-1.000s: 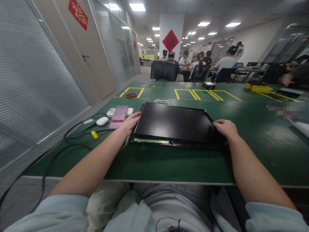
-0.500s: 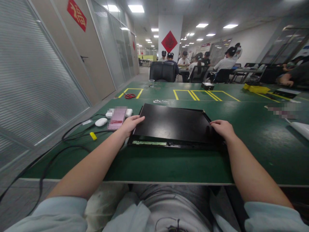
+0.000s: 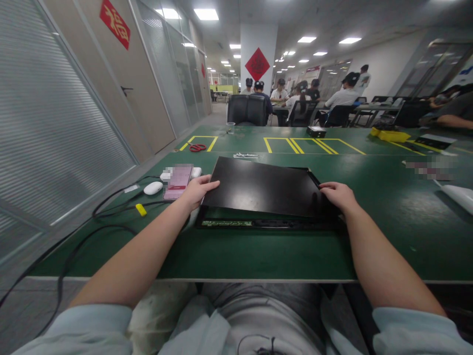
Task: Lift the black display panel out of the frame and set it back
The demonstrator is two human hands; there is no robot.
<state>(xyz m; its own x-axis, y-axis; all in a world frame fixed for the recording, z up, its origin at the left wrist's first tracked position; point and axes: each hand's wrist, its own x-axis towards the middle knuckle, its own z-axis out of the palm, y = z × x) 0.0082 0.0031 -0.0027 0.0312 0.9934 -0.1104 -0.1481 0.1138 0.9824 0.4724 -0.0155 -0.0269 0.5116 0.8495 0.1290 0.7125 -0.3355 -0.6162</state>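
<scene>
A flat black panel (image 3: 262,190) lies tilted over a black frame (image 3: 288,224) on the green table, its left side raised. Along the frame's near edge a green circuit strip (image 3: 227,223) shows. My left hand (image 3: 199,191) grips the panel's left edge, thumb on top and fingers underneath. At the right edge, my right hand (image 3: 338,195) pinches the panel close to the frame's side; its fingertips are partly hidden. The frame's inside is mostly covered by the panel.
Left of the panel are a pink phone (image 3: 178,182), a white mouse (image 3: 152,188), a yellow tag (image 3: 141,210) and black cables (image 3: 107,214). Farther back lie red scissors (image 3: 197,147), a clear cup (image 3: 230,128) and a small black box (image 3: 316,131). Several people sit beyond the table.
The panel's left and near side has risen a little from the frame, showing more of the circuit strip and the near frame edge. Both hands keep their hold.
</scene>
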